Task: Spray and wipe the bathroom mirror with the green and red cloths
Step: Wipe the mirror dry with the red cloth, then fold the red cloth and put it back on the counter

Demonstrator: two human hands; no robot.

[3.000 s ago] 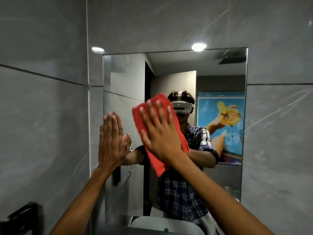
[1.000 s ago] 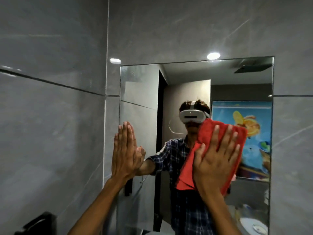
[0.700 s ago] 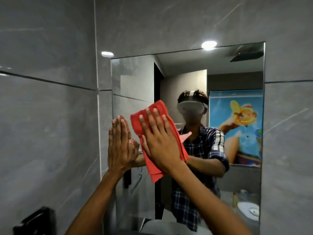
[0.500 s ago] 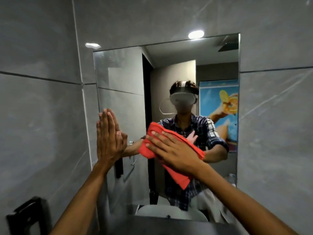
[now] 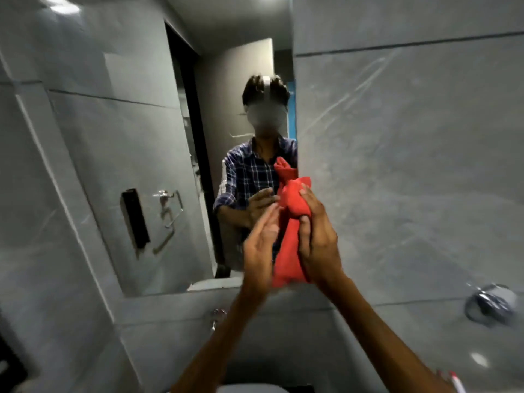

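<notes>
While your right hand is clamped on the bunched red cloth, thumb and fingers pinching it at mid-length, the cloth hangs clear of the mirror and does no wiping. Your left hand stands just beside the cloth with its fingers loosely apart, holding nothing; whether it touches the fabric cannot be told through the motion blur. The green cloth and the spray bottle are out of view. Judge the main risk as follows: a cloth gathered into a tight roll presents only a narrow edge to the glass, so wiping in this state is likely to leave streaks and missed strips. Spread it flat over your palm before returning to the mirror. Note also that the grip sits near the middle; if you loosen it while refolding, the lower tail may slip free and fall toward the basin area below, which is barely visible at the bottom edge.
</notes>
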